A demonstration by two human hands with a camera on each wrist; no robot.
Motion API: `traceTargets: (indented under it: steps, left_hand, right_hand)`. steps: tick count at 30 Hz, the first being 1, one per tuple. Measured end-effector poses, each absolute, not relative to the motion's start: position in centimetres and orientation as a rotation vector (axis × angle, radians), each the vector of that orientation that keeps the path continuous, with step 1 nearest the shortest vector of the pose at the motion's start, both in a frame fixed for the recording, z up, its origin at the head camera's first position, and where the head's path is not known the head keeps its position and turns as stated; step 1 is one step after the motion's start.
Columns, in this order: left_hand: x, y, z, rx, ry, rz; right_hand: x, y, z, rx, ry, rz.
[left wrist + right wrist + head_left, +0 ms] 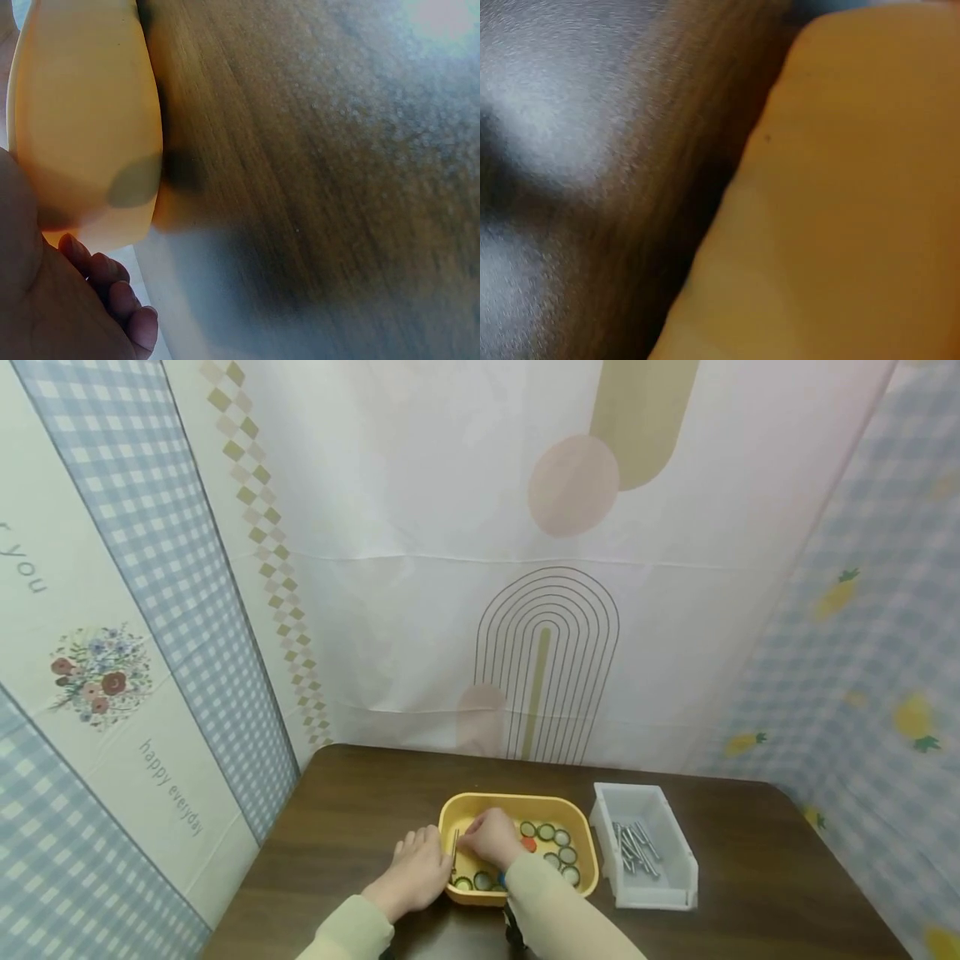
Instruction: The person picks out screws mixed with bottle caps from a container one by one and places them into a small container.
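Observation:
In the head view a yellow plastic basin [517, 800] holds several bottle caps [546, 832], mostly silvery undersides up. Slim metal rods [454, 852] lie along its left inner wall. My left hand [420, 868] rests on the left rim, fingers extended forward; the left wrist view shows it against the basin's yellow side [90, 112]. My right hand [491, 837] reaches inside the basin, fingers bent down, fingertips right beside the rods. I cannot tell whether it pinches one. The right wrist view shows only the basin's outer wall [855, 195] and the table.
Right of the basin stands a white open-front bin [656, 893] with several metal rods or bolts [636, 847] in it. Both containers stand on a dark wooden table [360, 793]. Patterned cloth [405, 635] hangs behind the table and at both sides.

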State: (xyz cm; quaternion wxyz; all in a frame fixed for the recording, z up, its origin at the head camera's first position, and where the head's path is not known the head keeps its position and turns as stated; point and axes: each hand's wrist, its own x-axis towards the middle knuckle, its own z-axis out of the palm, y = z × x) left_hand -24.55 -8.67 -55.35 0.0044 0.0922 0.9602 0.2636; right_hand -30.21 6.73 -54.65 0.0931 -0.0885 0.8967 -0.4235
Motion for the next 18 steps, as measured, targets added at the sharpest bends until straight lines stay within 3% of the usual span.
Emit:
traceTargets:
  steps: [18]
  left_hand:
    - [-24.4,-9.6,-56.7,0.312,3.030,0.795]
  right_hand:
    - [-28.2,5.3,-53.0,-0.202,2.859,-0.918]
